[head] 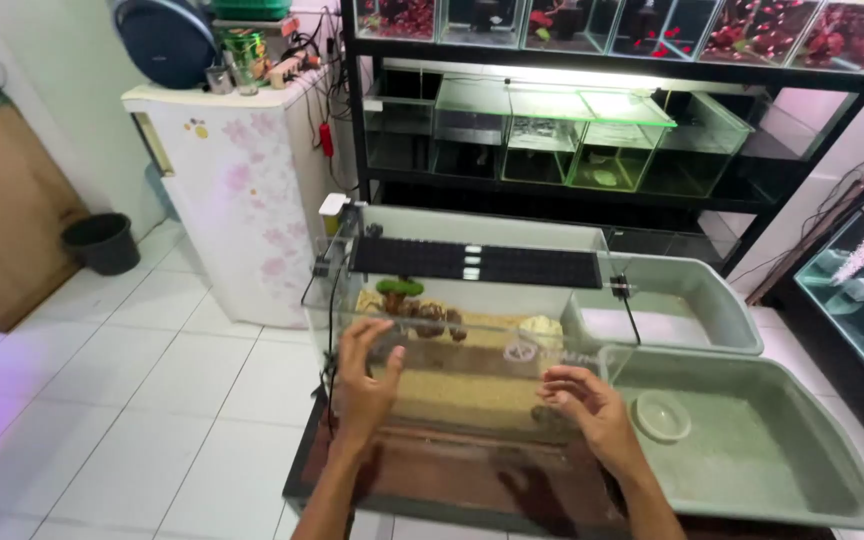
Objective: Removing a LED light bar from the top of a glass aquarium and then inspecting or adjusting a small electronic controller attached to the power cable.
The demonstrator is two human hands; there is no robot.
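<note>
two hands at the front glass of a small glass aquarium [472,330]: left hand [367,385] flat, fingers spread, palm at or against the front pane near its left end; right hand [582,400] open and slightly cupped at the front pane near the lower right corner, contact hard to confirm. neither hand has closed on anything. tank sits on a dark low stand [432,480] on the white tile floor [132,380], with a sand bed [462,385], a small green bonsai ornament [399,290], brown rocks [432,320] and a pale round piece [540,330] inside, and a black light bar [477,263] across the top. no water line visible, can't tell for sure. two grey-green plastic tubs just right of it: near tub [752,440] holds a shallow round dish [660,415], far tub [682,300] behind. handling judgement: sand makes it heavy for its size, glass is rigid, slick and brittle, bare top edges could chip. best hold is likely low at both ends or under the base, not on the panes or the light bar. white fridge [242,200] behind left, black rack of fish tanks [592,130] behind, black bucket [102,242] by the wall.
</note>
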